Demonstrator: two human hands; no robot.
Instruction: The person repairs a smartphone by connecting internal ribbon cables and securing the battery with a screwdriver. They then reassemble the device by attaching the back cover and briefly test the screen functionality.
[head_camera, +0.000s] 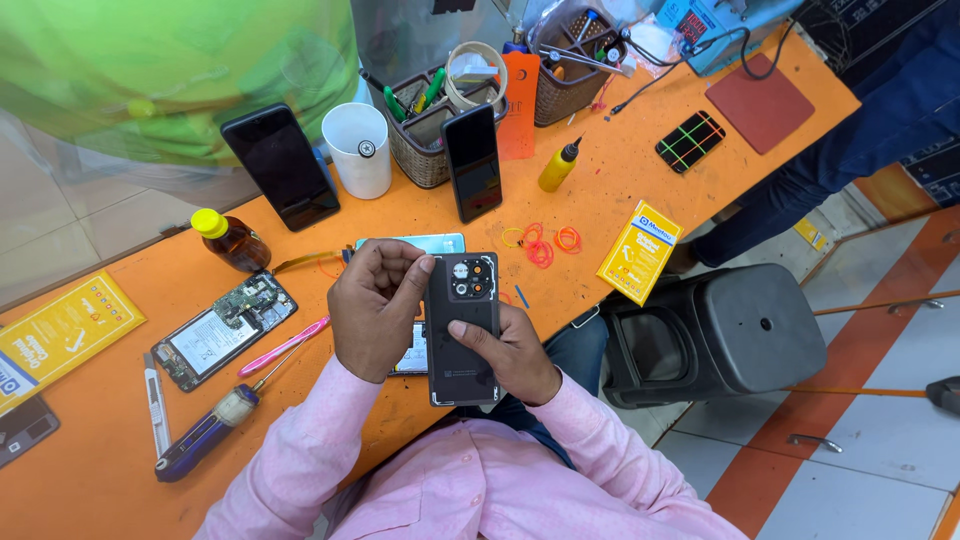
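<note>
My right hand (512, 352) holds a black phone back cover (463, 352) with a camera module at its top, thumb pressed on its face. My left hand (375, 305) pinches the cover's upper left edge with its fingertips. Both hands hover over the near edge of the orange workbench (100, 460). Beneath them lies a light-coloured phone body (412, 243), mostly hidden by my hands.
An opened phone with bare circuit board (222, 328), a pink tool (283, 346), a blue-handled screwdriver (208, 432) and a brown bottle (232, 239) lie left. Two dark phones (472, 160), a white cup (358, 148), baskets, a yellow squeeze bottle (558, 166) and a yellow box (639, 251) stand behind.
</note>
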